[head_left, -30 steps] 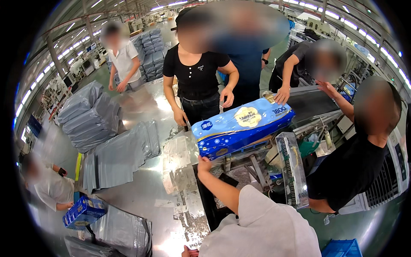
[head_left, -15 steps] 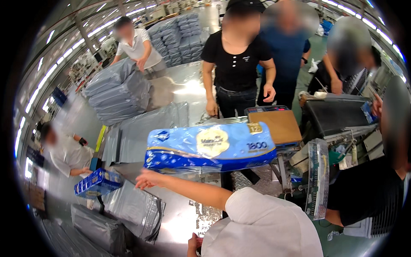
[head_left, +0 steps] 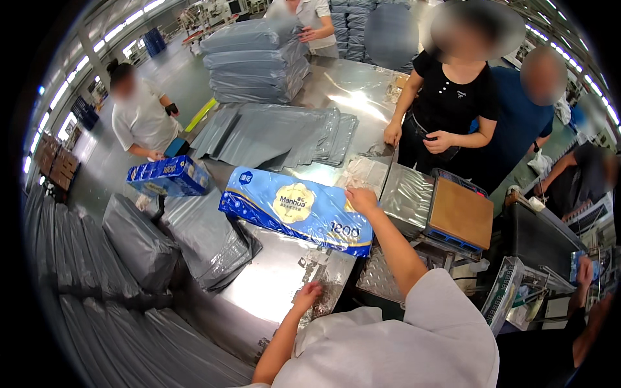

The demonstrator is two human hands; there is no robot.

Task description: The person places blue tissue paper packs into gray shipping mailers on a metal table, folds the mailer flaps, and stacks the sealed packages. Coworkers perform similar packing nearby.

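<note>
A long blue plastic-wrapped tissue pack [head_left: 284,205] lies slantwise on the metal table, partly over the grey plastic bags behind it. My right hand [head_left: 363,199] is at the pack's right end, its fingers closed on the upper corner. Nearer to me, my left hand [head_left: 308,296] is above the table's worn front edge, apart from the pack. Its fingers are loosely bent, and nothing shows in them. To the left, a person in a white shirt stands by a second blue tissue pack [head_left: 167,176], with a hand next to a small dark blue box on it.
Flat grey plastic bags [head_left: 272,134] lie beyond the pack, and more [head_left: 206,239] lie left of it. Wrapped grey bundles [head_left: 255,61] are stacked at the far side. A scale with a brown top [head_left: 460,213] stands right, near a dark conveyor [head_left: 540,233]. Several people stand around.
My view has swung left. My right hand has gone from the pack's left end to its right end. The pack is tilted differently, and my left hand has come further into view.
</note>
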